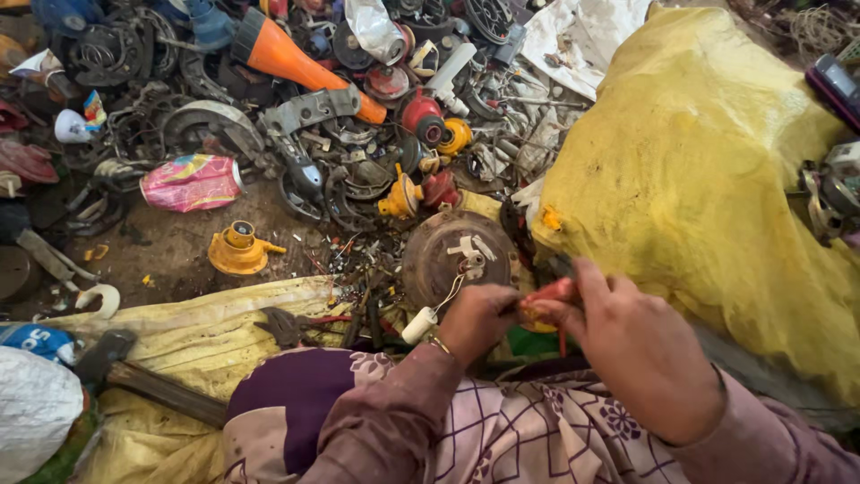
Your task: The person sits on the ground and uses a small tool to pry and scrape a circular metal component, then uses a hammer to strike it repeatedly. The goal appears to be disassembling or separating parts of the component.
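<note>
Both grips were clenched on one small red-handled tool (548, 293): the left hand (477, 318) pinched one end, the right hand (632, 345) the other, above the lap, near the round rusty motor housing (457, 255) on the floor. The tool could slip, judging by the narrow fingertip hold, and drop into the scrap pile (340, 116) beyond.

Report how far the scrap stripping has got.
Done: loose parts already lie in the scrap pile, among them a yellow fitting. In hand: left hand and right hand grip a red-handled tool beside a round rusty motor. Left: that motor looks whole.
</note>
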